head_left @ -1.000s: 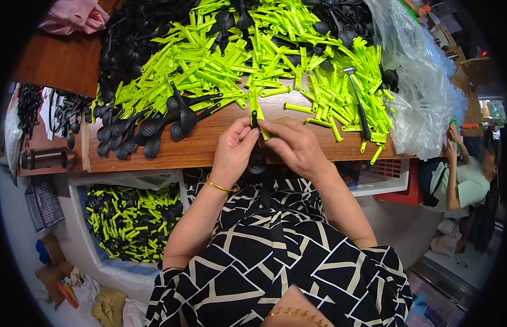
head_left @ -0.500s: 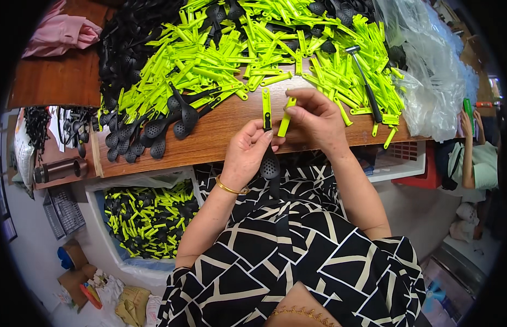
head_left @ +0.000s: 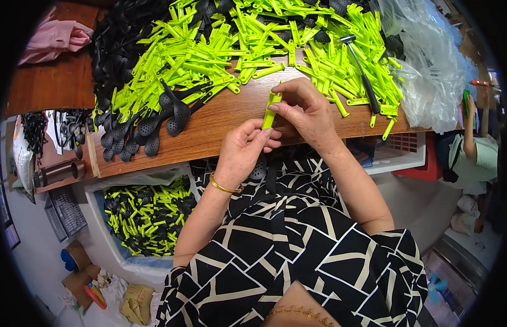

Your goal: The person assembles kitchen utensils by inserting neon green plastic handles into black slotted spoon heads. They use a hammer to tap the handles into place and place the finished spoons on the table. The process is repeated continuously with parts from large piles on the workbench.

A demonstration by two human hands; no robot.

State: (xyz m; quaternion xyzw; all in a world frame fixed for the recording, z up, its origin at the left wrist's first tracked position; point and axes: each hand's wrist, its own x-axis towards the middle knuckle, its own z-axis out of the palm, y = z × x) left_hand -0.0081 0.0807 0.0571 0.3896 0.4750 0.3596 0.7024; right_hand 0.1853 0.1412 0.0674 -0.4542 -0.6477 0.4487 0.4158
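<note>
In front of my chest, near the table edge, my left hand [head_left: 240, 151] is closed on a black perforated spoon [head_left: 258, 170], its head hanging down, partly hidden below my fingers. My right hand [head_left: 309, 113] pinches a bright green handle piece [head_left: 272, 109], laid against the upper end of the spoon's handle, where the two pieces overlap. Their exact fit is hidden by my fingers. Beyond my hands lies a heap of green handle pieces [head_left: 177, 62]. Several black perforated spoons [head_left: 150, 128] lie to the left along the table edge.
A hammer [head_left: 363, 76] rests on the green heap at right, beside a clear plastic bag [head_left: 425, 71]. Below left is a lined bin [head_left: 122, 261] of green-and-black pieces. A white basket [head_left: 398, 171] stands under the table at right. Another person [head_left: 471, 155] works far right.
My right hand has moved left, bringing its green handle piece from beside the spoon's handle onto it. The spoon's head has slipped further out of sight. The whole view has shifted slightly.
</note>
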